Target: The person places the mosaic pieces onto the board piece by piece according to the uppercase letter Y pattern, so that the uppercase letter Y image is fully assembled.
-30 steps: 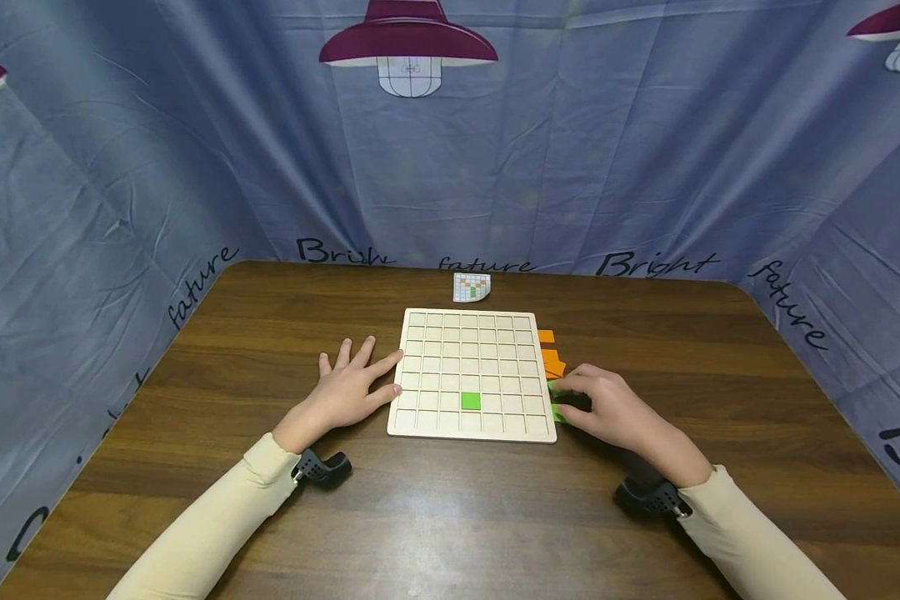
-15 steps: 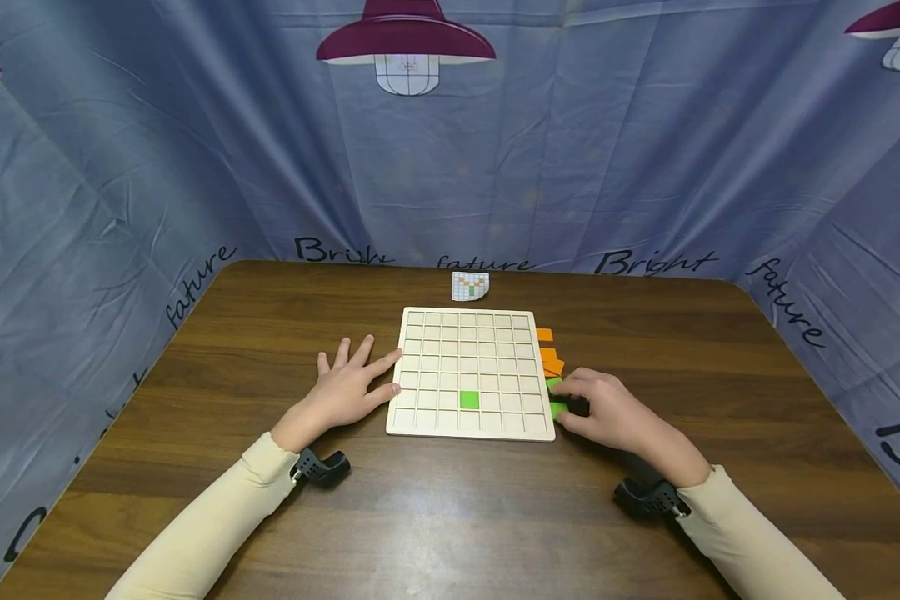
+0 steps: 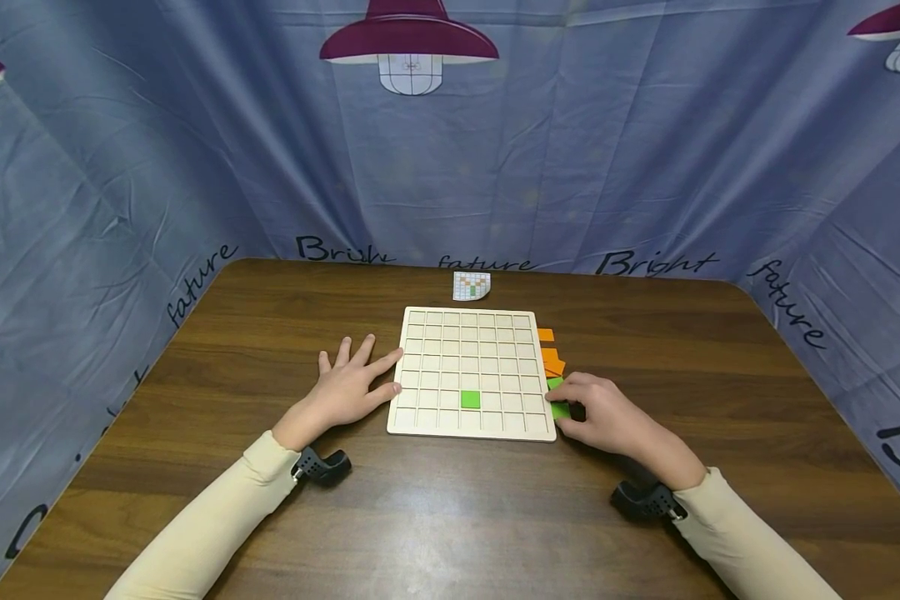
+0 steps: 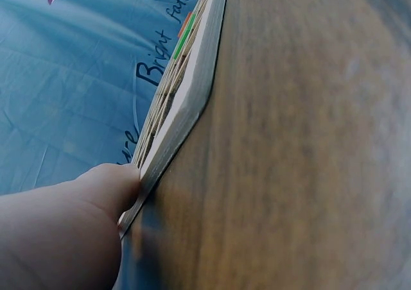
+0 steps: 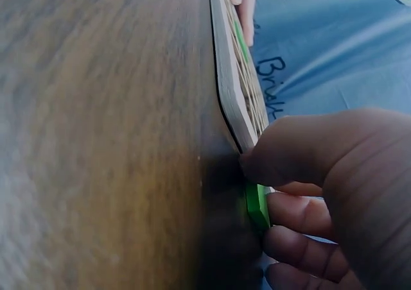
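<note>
A pale wooden grid board (image 3: 450, 350) lies on the table, with one green square tile (image 3: 470, 400) in a cell near its front middle. My left hand (image 3: 341, 396) lies flat with spread fingers, index and thumb tips at the board's left edge; its thumb (image 4: 112, 184) meets that edge in the left wrist view. Beside the board's right edge, my right hand (image 3: 603, 417) curls its thumb and fingers round a loose green tile (image 3: 561, 410), partly covered by them. In the right wrist view this green tile (image 5: 257, 206) shows between thumb and fingertips. Another green tile (image 3: 554, 383) lies just behind.
Several orange tiles (image 3: 551, 362) lie along the board's right side, behind the green ones. A small card (image 3: 471, 286) with a coloured grid pattern lies beyond the board's far edge. Blue printed curtain (image 3: 450, 167) surrounds the wooden table (image 3: 435, 508) at the back and sides.
The right hand's index finger has moved toward the board's right edge, its fingers and thumb shifting over the loose green tiles. The left hand and the board have stayed put.
</note>
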Action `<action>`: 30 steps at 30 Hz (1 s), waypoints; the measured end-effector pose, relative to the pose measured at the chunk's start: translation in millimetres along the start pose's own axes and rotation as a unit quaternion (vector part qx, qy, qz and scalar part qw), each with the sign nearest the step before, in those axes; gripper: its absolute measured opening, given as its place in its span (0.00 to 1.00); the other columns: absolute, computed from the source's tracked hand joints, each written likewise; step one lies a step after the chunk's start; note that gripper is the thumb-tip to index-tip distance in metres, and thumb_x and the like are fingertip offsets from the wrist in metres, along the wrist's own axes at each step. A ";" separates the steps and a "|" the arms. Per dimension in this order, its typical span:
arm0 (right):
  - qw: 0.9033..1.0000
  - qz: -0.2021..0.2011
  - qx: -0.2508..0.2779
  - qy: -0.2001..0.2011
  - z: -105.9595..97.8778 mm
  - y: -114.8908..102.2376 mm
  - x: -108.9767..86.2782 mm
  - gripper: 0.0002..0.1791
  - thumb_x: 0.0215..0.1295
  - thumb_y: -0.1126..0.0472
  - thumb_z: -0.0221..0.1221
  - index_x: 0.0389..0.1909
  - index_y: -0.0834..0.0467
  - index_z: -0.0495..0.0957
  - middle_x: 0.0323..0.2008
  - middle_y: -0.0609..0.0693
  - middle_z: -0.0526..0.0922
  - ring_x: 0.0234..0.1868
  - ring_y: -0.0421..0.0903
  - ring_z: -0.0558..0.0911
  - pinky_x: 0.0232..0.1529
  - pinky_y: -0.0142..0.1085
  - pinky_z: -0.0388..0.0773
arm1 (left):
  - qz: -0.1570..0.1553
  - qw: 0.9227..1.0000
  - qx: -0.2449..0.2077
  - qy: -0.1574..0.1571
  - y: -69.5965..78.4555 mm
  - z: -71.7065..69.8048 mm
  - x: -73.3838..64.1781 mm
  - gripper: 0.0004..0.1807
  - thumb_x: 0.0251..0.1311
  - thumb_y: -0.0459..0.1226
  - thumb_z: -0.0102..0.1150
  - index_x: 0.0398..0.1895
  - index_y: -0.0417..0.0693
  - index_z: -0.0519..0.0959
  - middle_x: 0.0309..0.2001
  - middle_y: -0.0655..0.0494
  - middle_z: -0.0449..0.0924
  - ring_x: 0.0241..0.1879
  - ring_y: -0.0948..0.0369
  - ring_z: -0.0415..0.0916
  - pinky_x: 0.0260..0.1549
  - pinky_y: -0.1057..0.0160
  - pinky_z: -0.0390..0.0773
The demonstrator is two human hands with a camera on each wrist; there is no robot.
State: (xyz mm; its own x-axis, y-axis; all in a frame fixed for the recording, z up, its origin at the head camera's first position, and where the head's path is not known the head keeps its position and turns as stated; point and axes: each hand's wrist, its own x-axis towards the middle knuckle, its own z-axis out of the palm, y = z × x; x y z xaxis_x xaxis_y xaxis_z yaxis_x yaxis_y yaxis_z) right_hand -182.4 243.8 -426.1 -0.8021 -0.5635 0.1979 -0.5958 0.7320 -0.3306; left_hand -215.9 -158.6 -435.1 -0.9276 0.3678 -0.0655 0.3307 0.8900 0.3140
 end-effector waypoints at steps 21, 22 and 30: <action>1.000 -0.014 -0.005 0.017 1.4 3.4 -1.8 0.13 0.54 0.68 0.71 0.43 0.58 0.88 0.39 0.48 0.86 0.37 0.41 0.81 0.39 0.37 0.82 | -0.001 1.000 -0.001 -0.003 1.8 -0.2 0.4 0.34 0.73 0.60 0.47 0.80 0.66 0.61 0.81 0.35 0.47 0.78 0.25 0.39 0.65 0.17 0.41; 1.000 -0.012 -0.004 0.015 1.0 3.0 -1.8 0.13 0.54 0.68 0.71 0.43 0.58 0.88 0.39 0.48 0.86 0.38 0.41 0.82 0.39 0.38 0.83 | -0.001 1.000 -0.002 -0.003 1.9 -0.3 0.3 0.34 0.73 0.60 0.47 0.80 0.66 0.60 0.81 0.35 0.47 0.78 0.25 0.39 0.65 0.17 0.41; 1.000 -0.005 0.002 0.006 -0.2 2.5 -1.3 0.13 0.55 0.68 0.71 0.43 0.57 0.88 0.39 0.46 0.86 0.38 0.40 0.82 0.40 0.38 0.83 | -0.001 1.000 -0.005 0.002 1.0 -0.7 -0.3 0.34 0.73 0.59 0.48 0.79 0.66 0.61 0.81 0.35 0.47 0.77 0.25 0.40 0.65 0.16 0.41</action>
State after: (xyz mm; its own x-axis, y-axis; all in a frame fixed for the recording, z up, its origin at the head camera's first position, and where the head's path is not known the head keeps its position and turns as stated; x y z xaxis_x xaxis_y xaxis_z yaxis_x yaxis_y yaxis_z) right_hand -182.9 246.5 -427.0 -0.7971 -0.5652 0.2125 -0.6029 0.7253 -0.3324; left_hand -215.5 -158.1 -434.2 -0.9286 0.3658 -0.0620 0.3281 0.8877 0.3231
